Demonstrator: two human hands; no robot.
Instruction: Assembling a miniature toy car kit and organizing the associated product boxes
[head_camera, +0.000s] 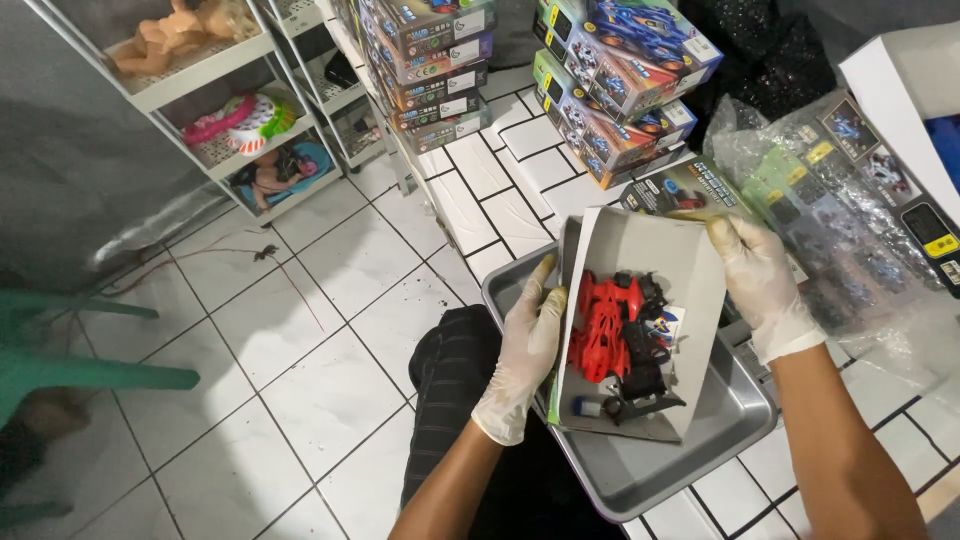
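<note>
Both grips, left hand (522, 352) and right hand (762, 282), clasp the open toy box (640, 262).

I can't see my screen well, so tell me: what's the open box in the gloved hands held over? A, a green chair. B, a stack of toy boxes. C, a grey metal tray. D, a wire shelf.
C: the open box, with red toy car parts inside, is held by the left hand and right hand directly above the grey metal tray.

White floor tiles (330, 300) with dark grout spread out left of the hands — scuffed and speckled with dirt. Beyond them, up-left, stands a white wire shelf rack (215, 75) against a grey wall (60, 150). A green plastic chair (70, 370) sits far left.
</note>
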